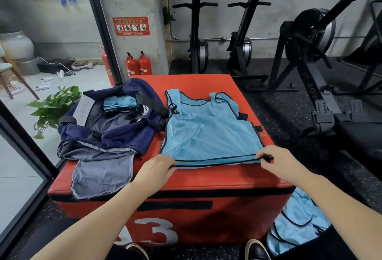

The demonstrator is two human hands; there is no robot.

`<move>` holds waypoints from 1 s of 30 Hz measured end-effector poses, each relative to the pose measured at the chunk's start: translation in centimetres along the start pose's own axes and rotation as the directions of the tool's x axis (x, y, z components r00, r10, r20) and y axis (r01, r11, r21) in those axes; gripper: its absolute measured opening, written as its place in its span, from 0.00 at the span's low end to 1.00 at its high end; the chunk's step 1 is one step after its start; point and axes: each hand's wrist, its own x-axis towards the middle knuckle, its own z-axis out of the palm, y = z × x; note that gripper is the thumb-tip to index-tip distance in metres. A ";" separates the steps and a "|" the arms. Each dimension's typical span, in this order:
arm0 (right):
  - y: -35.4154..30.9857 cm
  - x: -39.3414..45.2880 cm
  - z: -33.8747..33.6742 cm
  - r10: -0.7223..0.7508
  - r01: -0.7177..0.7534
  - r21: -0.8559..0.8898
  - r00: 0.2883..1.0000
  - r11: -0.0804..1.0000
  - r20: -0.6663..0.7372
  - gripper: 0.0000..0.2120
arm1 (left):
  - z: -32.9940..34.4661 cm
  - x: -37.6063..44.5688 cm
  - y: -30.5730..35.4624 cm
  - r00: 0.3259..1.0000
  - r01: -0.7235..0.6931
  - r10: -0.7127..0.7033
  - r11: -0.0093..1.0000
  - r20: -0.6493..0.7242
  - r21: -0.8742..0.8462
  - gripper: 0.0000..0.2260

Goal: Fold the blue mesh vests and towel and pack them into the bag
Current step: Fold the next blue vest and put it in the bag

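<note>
A blue mesh vest (208, 129) lies flat on the red bench (206, 189), whose front shows a partly hidden "3". The left hand (154, 174) and right hand (278, 161) each pinch a corner of its near hem. Beside it the open navy bag (107, 127) holds folded blue fabric (118, 103); its paper label (82, 109) is unreadable. More vests (297, 224) hang off the bench's right side, partly hidden.

Mesh cloth vest (208, 129) — faintly sheeny; box (206, 179) smooth (vinyl, perhaps); bag (111, 135) matt fabric.
</note>
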 end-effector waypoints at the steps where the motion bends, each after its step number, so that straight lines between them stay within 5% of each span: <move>1: 0.3 0.1 -0.1 -0.042 0.046 -0.081 0.998 0.996 0.050 0.10 | 0.0 0.1 -0.3 1.000 -0.013 0.013 1.000 -0.024 0.004 0.03; 5: 1.0 0.7 0.0 -0.180 0.227 -0.411 0.972 0.883 0.150 0.08 | 0.0 0.7 -2.3 0.997 -0.020 0.022 0.999 -0.076 0.034 0.08; 10: 0.0 0.9 -1.8 -0.099 0.136 -0.473 0.990 0.870 0.103 0.06 | -4.1 1.8 -1.3 0.977 0.126 -0.150 0.980 -0.155 -0.155 0.06; 15: -2.3 2.0 -5.7 -0.034 -0.008 -0.191 0.975 0.982 -0.219 0.04 | -10.9 5.0 0.0 0.922 0.181 -0.247 0.956 -0.298 -0.232 0.04; 19: -7.7 3.6 -11.9 0.063 0.007 0.119 0.820 0.993 -0.569 0.05 | -19.1 8.7 2.2 0.852 0.190 -0.305 0.938 -0.425 -0.291 0.05; 25: -17.4 5.1 -25.3 0.254 0.216 0.597 0.757 0.772 -0.602 0.04 | -34.5 12.4 6.1 0.750 0.094 -0.299 0.931 -0.590 -0.352 0.09; 30: -22.2 6.4 -35.2 0.182 0.307 0.580 0.751 0.755 -0.635 0.08 | -45.7 12.7 8.8 0.711 0.004 -0.279 0.920 -0.646 -0.393 0.09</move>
